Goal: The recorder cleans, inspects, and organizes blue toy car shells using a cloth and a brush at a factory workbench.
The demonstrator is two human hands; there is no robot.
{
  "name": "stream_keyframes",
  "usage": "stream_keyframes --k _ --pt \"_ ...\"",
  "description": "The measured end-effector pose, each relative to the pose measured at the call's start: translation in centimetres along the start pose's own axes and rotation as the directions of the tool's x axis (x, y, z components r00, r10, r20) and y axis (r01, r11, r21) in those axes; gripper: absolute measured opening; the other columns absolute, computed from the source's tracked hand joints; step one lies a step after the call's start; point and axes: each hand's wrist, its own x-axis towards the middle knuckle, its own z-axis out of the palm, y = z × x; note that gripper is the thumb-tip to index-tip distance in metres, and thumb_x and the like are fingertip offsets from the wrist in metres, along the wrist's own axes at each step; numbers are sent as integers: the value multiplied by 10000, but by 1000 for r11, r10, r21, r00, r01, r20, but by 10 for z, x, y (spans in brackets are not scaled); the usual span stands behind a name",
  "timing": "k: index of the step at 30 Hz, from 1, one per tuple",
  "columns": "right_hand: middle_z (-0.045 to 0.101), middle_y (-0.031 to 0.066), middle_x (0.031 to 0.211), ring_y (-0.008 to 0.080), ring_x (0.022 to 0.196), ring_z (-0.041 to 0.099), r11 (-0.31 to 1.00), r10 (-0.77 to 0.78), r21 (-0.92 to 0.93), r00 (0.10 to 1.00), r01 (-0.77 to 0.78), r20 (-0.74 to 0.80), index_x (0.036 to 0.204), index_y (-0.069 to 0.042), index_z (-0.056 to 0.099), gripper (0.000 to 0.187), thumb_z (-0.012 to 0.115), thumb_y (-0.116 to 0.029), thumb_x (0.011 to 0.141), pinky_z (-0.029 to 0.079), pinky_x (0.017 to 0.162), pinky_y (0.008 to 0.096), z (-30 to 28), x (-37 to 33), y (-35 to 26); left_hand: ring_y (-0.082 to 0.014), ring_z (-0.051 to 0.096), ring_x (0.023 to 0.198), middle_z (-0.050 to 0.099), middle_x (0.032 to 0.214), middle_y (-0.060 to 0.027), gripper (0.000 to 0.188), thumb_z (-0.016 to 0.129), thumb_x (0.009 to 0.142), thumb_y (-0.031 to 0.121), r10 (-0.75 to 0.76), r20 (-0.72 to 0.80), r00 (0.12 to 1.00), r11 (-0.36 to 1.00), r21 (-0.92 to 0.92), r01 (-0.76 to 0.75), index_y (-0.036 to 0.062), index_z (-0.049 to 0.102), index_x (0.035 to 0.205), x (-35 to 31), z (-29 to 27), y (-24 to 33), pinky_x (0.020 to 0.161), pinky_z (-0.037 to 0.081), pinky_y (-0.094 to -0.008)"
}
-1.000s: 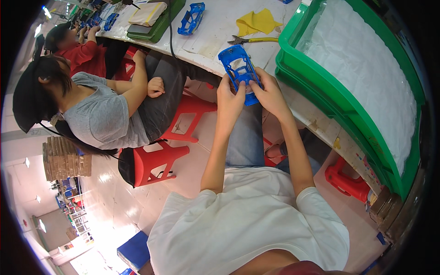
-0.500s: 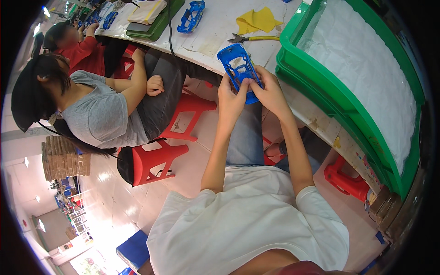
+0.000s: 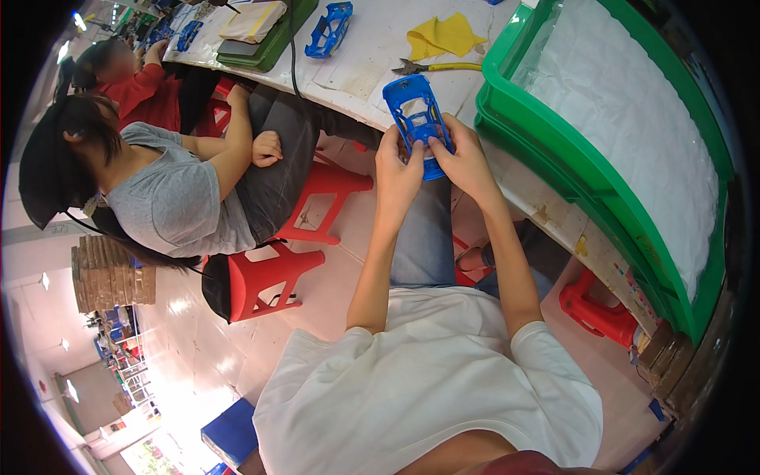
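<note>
Between both my hands is a blue toy car body shell (image 3: 418,117) with cut-out window openings, held just off the table's front edge above my lap. My left hand (image 3: 397,166) grips its left side, thumb on the near part. On the opposite side my right hand (image 3: 465,161) is closed around the edge, its thumb also resting on the near part. Beyond the shell, pliers (image 3: 435,67) with yellow handles lie on the table. Behind them is a crumpled yellow cloth (image 3: 445,36). Another blue car shell (image 3: 329,30) lies farther left.
A large green bin (image 3: 507,107) lined with white padding (image 3: 625,127) stands at the right on the white table (image 3: 348,83). A green tray (image 3: 273,54) and a black cable (image 3: 293,59) are at the left. Beside me sits a person in grey (image 3: 166,174) on a red stool (image 3: 324,202).
The car shell has turned slightly, its far end swinging a little to the right and its top facing me more. Both hands keep their hold.
</note>
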Motion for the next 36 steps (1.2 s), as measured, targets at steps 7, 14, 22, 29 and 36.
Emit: stream_keyframes --k 7,14,22,29,36 --pt "572 127 696 158 629 570 1000 -7 28 1000 7 -5 869 49 475 130 497 -2 751 441 575 277 1 -2 -5 -103 456 618 528 699 -67 149 565 777 69 35 -95 995 998 53 -30 -31 507 872 0 5 16 548 382 -249" --pt "585 110 712 129 626 571 977 99 180 992 -111 76 894 42 495 146 507 -32 768 455 569 269 0 -2 -1 -115 444 590 513 656 -74 122 540 803 88 -21 -109 994 995 97 31 -23 496 827 3 6 16 534 374 -265" --pt "605 155 734 202 640 599 999 -21 27 997 23 -78 904 39 538 182 488 -120 831 459 575 304 5 0 -6 -134 409 561 487 630 -92 120 528 807 78 57 -101 993 972 234 -32 -38 500 815 0 13 31 521 356 -283" --pt "597 186 723 285 661 602 996 89 37 993 -86 -74 876 34 544 191 478 -141 836 447 608 346 6 0 -13 -153 404 570 465 643 -101 128 531 804 79 38 -109 993 979 205 -15 -46 507 813 1 13 21 530 353 -293" --pt "594 188 716 309 664 598 999 43 12 994 -42 -99 887 24 544 194 479 -150 833 447 611 359 7 -1 -6 -166 416 590 480 688 -107 117 527 806 72 76 -104 992 980 193 -55 -44 507 810 0 15 18 548 353 -295"
